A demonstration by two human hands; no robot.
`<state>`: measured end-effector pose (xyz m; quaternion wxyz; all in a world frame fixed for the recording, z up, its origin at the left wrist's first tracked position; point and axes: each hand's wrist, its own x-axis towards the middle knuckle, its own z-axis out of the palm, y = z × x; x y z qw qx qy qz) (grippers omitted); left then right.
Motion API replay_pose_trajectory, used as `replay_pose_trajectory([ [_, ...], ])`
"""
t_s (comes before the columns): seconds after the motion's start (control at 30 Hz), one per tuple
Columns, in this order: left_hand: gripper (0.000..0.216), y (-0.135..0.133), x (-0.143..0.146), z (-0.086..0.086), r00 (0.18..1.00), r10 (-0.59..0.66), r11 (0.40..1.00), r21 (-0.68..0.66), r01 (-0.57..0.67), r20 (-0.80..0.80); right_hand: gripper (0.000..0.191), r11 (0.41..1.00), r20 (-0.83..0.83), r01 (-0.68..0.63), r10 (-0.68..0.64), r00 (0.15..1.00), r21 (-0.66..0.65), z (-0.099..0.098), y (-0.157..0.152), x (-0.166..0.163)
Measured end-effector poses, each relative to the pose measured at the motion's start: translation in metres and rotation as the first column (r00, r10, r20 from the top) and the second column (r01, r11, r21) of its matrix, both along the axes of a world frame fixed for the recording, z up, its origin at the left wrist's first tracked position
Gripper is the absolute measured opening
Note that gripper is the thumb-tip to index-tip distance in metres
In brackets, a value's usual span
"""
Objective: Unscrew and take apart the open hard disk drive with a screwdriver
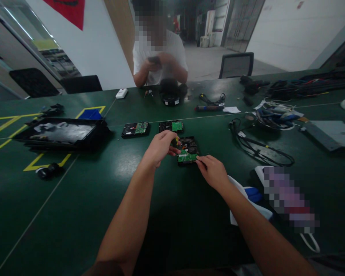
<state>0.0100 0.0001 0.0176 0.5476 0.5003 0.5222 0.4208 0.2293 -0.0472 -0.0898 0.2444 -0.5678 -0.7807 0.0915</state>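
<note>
A black hard drive (188, 150) with a green circuit board lies on the dark green table (83, 199) in front of me. My left hand (160, 146) is closed in a pinch at the drive's left edge, and a small yellow-tipped thing shows by its fingers. My right hand (211, 171) pinches the drive's near right corner. Two more hard drives, one (135, 129) on the left and another (171, 126), lie just beyond, circuit boards up.
A black tray (60, 133) sits at the left over yellow floor-style tape marks. Cables (258, 147) and tools are scattered at the right. A white and blue object (248, 195) lies under my right forearm. A person in a white shirt (160, 57) sits across the table.
</note>
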Motion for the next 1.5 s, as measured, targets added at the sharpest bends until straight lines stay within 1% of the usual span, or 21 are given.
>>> replay_pose_trajectory([
  [0.07,0.025,-0.0002,0.0002,-0.0001,0.999,-0.010,0.999,0.044,0.012,-0.040,0.032,1.000,-0.003,0.000,0.000,1.000,-0.001,-0.0009,0.0004,0.0004],
  [0.13,0.026,-0.0004,0.0005,-0.0003,0.999,-0.029,0.998,0.053,0.032,-0.045,0.032,1.000,-0.005,-0.001,0.001,1.000,0.000,-0.0025,0.0009,0.0009],
  [0.3,0.026,0.0001,0.0007,-0.0015,0.995,-0.057,0.997,-0.053,0.062,0.080,0.031,1.000,-0.009,0.001,-0.001,1.000,0.018,-0.0053,0.0017,0.0008],
  [0.4,0.027,0.0014,0.0013,-0.0031,0.984,-0.104,0.989,-0.090,0.118,0.146,0.032,1.000,-0.003,-0.005,0.005,1.000,0.018,-0.0040,0.0016,0.0004],
  [0.47,0.029,0.0021,0.0017,-0.0038,0.979,-0.129,0.984,-0.103,0.146,0.160,0.032,1.000,-0.002,-0.005,0.005,1.000,0.014,-0.0026,0.0013,0.0003],
  [0.67,0.035,0.0015,0.0010,-0.0031,0.990,-0.091,0.990,-0.097,0.102,0.111,0.032,1.000,-0.002,-0.004,0.004,1.000,0.004,-0.0014,0.0007,0.0002],
  [0.9,0.023,0.0012,-0.0007,-0.0006,0.995,-0.041,0.996,-0.069,0.048,0.091,0.032,1.000,-0.004,-0.003,0.003,1.000,0.013,-0.0032,0.0008,0.0000],
  [1.1,0.026,-0.0010,-0.0001,0.0028,0.999,-0.050,0.998,-0.024,0.050,0.007,0.032,1.000,0.007,0.004,-0.004,1.000,0.000,-0.0013,0.0002,-0.0006],
  [1.2,0.028,-0.0007,-0.0002,0.0013,0.998,-0.058,0.997,-0.040,0.059,0.020,0.032,1.000,0.014,0.005,-0.005,1.000,-0.010,-0.0003,0.0001,-0.0007],
  [1.37,0.026,0.0011,-0.0002,-0.0027,0.994,-0.062,0.994,-0.085,0.069,0.087,0.031,1.000,0.011,0.002,-0.002,1.000,-0.003,-0.0004,0.0008,-0.0005],
  [1.5,0.026,0.0002,0.0010,-0.0017,0.992,-0.077,0.993,-0.077,0.085,0.102,0.030,1.000,0.004,-0.001,0.001,1.000,0.002,-0.0016,0.0011,-0.0006],
])
